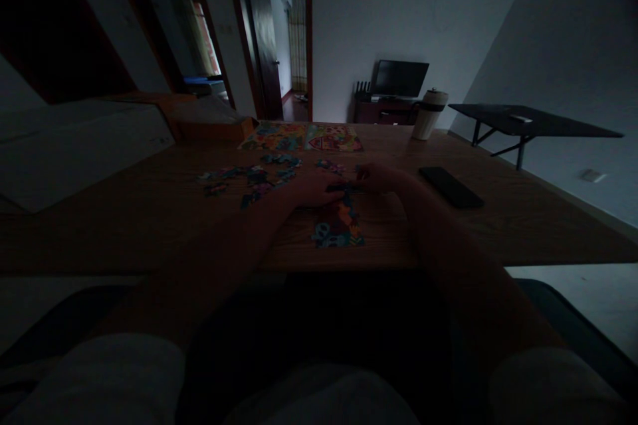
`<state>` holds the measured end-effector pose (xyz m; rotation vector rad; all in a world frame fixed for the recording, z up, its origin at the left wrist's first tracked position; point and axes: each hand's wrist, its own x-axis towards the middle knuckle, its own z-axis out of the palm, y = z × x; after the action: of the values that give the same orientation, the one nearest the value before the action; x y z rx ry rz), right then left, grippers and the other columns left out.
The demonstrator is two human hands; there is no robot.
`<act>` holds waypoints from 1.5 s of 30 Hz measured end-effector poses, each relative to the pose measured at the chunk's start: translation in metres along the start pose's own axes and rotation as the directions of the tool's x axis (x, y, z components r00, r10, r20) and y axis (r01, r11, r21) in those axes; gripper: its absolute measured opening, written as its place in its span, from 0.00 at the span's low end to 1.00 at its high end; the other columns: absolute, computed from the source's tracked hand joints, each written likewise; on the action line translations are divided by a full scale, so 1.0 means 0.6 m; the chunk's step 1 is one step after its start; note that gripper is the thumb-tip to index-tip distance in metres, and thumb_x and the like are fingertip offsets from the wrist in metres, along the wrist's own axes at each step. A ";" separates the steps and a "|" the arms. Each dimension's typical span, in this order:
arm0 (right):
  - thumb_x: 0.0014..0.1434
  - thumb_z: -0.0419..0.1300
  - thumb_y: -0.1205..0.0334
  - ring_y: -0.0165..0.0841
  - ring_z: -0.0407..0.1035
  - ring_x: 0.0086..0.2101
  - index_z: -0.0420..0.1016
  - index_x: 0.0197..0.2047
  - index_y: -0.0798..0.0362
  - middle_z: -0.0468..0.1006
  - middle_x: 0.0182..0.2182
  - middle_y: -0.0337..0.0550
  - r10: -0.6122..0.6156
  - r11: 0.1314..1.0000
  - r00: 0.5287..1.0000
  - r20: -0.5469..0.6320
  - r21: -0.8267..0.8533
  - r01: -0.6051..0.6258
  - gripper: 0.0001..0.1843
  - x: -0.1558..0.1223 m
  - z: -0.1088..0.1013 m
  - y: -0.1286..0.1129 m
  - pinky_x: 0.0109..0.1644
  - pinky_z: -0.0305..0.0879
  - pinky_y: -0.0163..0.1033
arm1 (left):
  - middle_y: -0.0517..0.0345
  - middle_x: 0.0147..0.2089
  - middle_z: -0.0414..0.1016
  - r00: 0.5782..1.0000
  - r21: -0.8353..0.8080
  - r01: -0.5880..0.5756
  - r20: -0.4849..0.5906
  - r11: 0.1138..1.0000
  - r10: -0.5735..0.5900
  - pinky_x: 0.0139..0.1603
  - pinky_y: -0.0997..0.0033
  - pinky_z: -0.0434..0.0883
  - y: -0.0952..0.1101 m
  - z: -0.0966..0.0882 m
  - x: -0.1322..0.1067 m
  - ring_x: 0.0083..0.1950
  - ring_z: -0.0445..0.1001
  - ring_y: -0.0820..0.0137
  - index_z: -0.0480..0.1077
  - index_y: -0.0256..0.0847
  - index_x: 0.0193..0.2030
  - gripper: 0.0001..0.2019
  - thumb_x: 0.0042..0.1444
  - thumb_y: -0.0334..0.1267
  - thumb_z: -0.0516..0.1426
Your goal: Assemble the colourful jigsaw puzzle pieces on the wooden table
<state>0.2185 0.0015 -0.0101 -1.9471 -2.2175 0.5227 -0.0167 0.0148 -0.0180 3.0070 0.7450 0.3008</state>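
Note:
In dim light, a partly joined jigsaw puzzle [336,231] lies near the table's front edge, with orange, teal and pale shapes on it. Just beyond its far side, my left hand [316,187] has its fingers closed at a dark puzzle piece [343,187]. Close by on the right is my right hand [381,177], its fingers bent and drawn together; what they hold, if anything, is too dark to make out. Loose puzzle pieces [254,176] are spread left of and beyond my left hand, several of them touching or overlapping.
Two colourful picture sheets [333,138] lie at the table's [448,239] far edge. A black phone [450,186] is to the right, with a pale tumbler [429,116] behind it. An orange box [214,129] and a large white box [84,153] stand left. A black folding table [538,121] is beyond.

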 end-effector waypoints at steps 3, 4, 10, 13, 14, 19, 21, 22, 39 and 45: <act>0.65 0.64 0.47 0.32 0.74 0.32 0.78 0.49 0.55 0.82 0.40 0.49 -0.008 1.000 1.000 0.008 -0.014 0.008 0.20 -0.001 0.000 0.000 0.30 0.64 0.32 | 0.53 0.63 0.76 0.999 -0.005 -0.035 0.032 0.999 0.035 0.65 0.63 0.65 0.000 0.005 0.002 0.63 0.72 0.60 0.73 0.47 0.64 0.21 0.70 0.49 0.52; 0.65 0.63 0.47 0.32 0.73 0.32 0.78 0.50 0.55 0.82 0.40 0.49 -0.005 1.000 1.000 0.011 -0.020 0.005 0.20 -0.003 0.000 -0.001 0.30 0.63 0.32 | 0.54 0.64 0.75 0.999 -0.004 -0.026 0.046 1.000 0.026 0.65 0.63 0.64 0.001 0.006 0.002 0.64 0.72 0.60 0.73 0.47 0.65 0.22 0.70 0.49 0.52; 0.63 0.65 0.46 0.32 0.74 0.32 0.77 0.54 0.54 0.81 0.42 0.49 0.027 1.000 0.999 0.018 -0.007 -0.027 0.24 -0.013 -0.006 -0.010 0.33 0.66 0.33 | 0.49 0.61 0.76 0.998 0.055 0.017 0.058 0.998 -0.020 0.62 0.60 0.67 0.010 0.004 0.005 0.61 0.73 0.56 0.73 0.46 0.65 0.23 0.70 0.52 0.52; 0.60 0.68 0.46 0.32 0.75 0.36 0.75 0.60 0.52 0.80 0.46 0.49 -0.015 0.999 0.998 0.053 0.030 0.013 0.29 -0.018 -0.011 -0.010 0.35 0.67 0.32 | 0.48 0.60 0.76 0.998 0.033 0.021 0.053 0.999 -0.023 0.61 0.60 0.68 0.011 0.003 0.008 0.60 0.74 0.56 0.71 0.45 0.65 0.23 0.69 0.50 0.53; 0.60 0.69 0.48 0.32 0.75 0.37 0.74 0.61 0.51 0.80 0.47 0.48 -0.029 0.999 0.997 0.068 0.035 0.027 0.30 -0.018 -0.012 -0.008 0.36 0.67 0.31 | 0.47 0.60 0.76 0.998 0.019 0.036 0.055 0.999 -0.037 0.60 0.61 0.68 0.011 0.001 0.009 0.60 0.74 0.57 0.71 0.43 0.65 0.23 0.68 0.50 0.53; 0.58 0.70 0.51 0.31 0.74 0.36 0.76 0.63 0.46 0.80 0.46 0.46 -0.059 0.998 0.991 0.121 0.024 0.056 0.30 -0.013 -0.013 0.004 0.36 0.68 0.31 | 0.47 0.61 0.75 0.991 0.010 0.126 0.042 0.992 -0.127 0.60 0.63 0.68 0.007 -0.007 0.004 0.59 0.74 0.58 0.72 0.41 0.62 0.22 0.68 0.50 0.53; 0.58 0.70 0.49 0.31 0.74 0.35 0.75 0.63 0.45 0.80 0.45 0.45 -0.052 0.998 0.990 0.130 0.032 0.048 0.31 -0.011 -0.012 0.007 0.35 0.68 0.32 | 0.47 0.60 0.76 0.993 0.013 0.114 0.043 0.993 -0.114 0.59 0.63 0.68 0.005 -0.008 0.002 0.58 0.74 0.58 0.73 0.41 0.61 0.21 0.68 0.49 0.53; 0.58 0.69 0.49 0.32 0.74 0.35 0.75 0.63 0.45 0.80 0.45 0.45 -0.048 0.998 0.991 0.127 0.034 0.044 0.30 -0.011 -0.012 0.008 0.36 0.68 0.32 | 0.48 0.59 0.77 0.994 0.012 0.099 0.046 0.995 -0.100 0.58 0.63 0.69 0.004 -0.008 0.001 0.58 0.75 0.58 0.73 0.41 0.61 0.21 0.68 0.48 0.53; 0.58 0.70 0.49 0.35 0.75 0.40 0.78 0.60 0.47 0.78 0.49 0.48 -0.084 0.996 0.994 0.064 -0.010 0.085 0.28 -0.008 -0.003 -0.002 0.41 0.70 0.34 | 0.52 0.57 0.79 0.998 0.005 0.023 0.053 1.000 -0.023 0.56 0.64 0.69 0.007 -0.004 0.006 0.55 0.76 0.59 0.75 0.46 0.60 0.19 0.68 0.44 0.52; 0.62 0.66 0.52 0.34 0.75 0.42 0.80 0.59 0.46 0.81 0.47 0.44 -0.151 0.983 0.981 0.122 -0.087 0.162 0.23 -0.005 -0.008 -0.009 0.42 0.68 0.32 | 0.51 0.55 0.80 0.997 0.010 0.047 0.065 0.999 -0.048 0.53 0.65 0.70 0.002 0.000 0.008 0.52 0.77 0.59 0.77 0.44 0.57 0.19 0.68 0.47 0.52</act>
<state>0.2156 -0.0013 -0.0037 -1.8069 -2.4857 0.5265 -0.0119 0.0157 -0.0173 2.9855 0.8122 0.1971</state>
